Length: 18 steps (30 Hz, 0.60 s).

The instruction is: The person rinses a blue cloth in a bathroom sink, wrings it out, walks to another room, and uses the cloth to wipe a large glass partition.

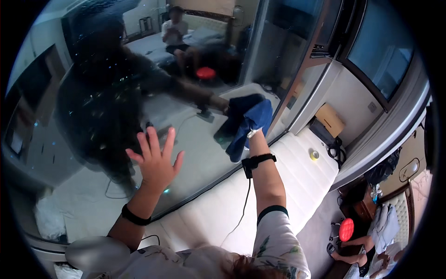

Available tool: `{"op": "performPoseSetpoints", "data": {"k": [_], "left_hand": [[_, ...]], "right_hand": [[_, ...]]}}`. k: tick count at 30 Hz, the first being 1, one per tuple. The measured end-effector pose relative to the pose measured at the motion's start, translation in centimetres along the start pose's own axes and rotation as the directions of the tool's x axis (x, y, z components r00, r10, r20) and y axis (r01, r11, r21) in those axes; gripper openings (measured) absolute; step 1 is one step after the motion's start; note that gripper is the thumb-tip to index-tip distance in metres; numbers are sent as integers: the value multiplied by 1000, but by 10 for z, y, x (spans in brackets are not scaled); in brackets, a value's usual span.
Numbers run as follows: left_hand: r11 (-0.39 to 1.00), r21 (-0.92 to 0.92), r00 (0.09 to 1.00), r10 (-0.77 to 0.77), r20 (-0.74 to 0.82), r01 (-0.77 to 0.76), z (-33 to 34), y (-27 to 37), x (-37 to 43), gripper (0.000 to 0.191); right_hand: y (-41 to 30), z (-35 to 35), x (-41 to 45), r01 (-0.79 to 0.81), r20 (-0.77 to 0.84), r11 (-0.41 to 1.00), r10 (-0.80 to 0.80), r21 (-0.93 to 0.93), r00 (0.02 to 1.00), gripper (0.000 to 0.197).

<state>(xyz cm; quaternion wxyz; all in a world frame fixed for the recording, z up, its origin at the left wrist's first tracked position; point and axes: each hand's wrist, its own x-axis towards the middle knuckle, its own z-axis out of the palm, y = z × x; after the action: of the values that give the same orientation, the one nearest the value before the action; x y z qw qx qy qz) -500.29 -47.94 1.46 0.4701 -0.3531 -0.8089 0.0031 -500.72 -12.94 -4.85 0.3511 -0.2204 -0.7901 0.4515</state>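
A large dark window pane (195, 139) fills the view before me and mirrors the room and my own figure. My right hand (257, 135) is wrapped in or covered by a blue cloth (258, 113), pressed against the glass near its right frame. The cloth hides the fingers, and one end of it hangs down. My left hand (156, 162) is raised with fingers spread, holding nothing; whether it touches the pane I cannot tell. Both forearms wear black straps, and a thin cable (244, 209) runs down from the right strap (258, 162).
Below the window lies a white quilted pad (296, 174) bearing a roll of yellow tape (314, 155). A cardboard box (329, 120) and black cables (336, 153) are at its far end. On the right, another person (362, 258) sits by a red stool (346, 229).
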Motion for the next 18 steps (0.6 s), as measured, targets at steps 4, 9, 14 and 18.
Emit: {"op": "performPoseSetpoints", "data": {"k": [4,9,14,18], "left_hand": [[969,-246,998,26,53,-12,-9,20,11,68],[781,-624,998,17,58,23,-37,1,7,74],[730,-684,997,-60,-57,5,-42,-28,-19,69],[696,-717,998,16,68,38,-36,-36,-33,63]], "right_hand": [[-57,-43,35,281,-107,575,-548,-768,830,42],[-244,0,-6,728,-158,685,-723,-33,673,33],[-334,54,-116,903,127,77,-982,-423,143,54],[-324,53,-111,917,213,17,-971,-399,111,70]]}}
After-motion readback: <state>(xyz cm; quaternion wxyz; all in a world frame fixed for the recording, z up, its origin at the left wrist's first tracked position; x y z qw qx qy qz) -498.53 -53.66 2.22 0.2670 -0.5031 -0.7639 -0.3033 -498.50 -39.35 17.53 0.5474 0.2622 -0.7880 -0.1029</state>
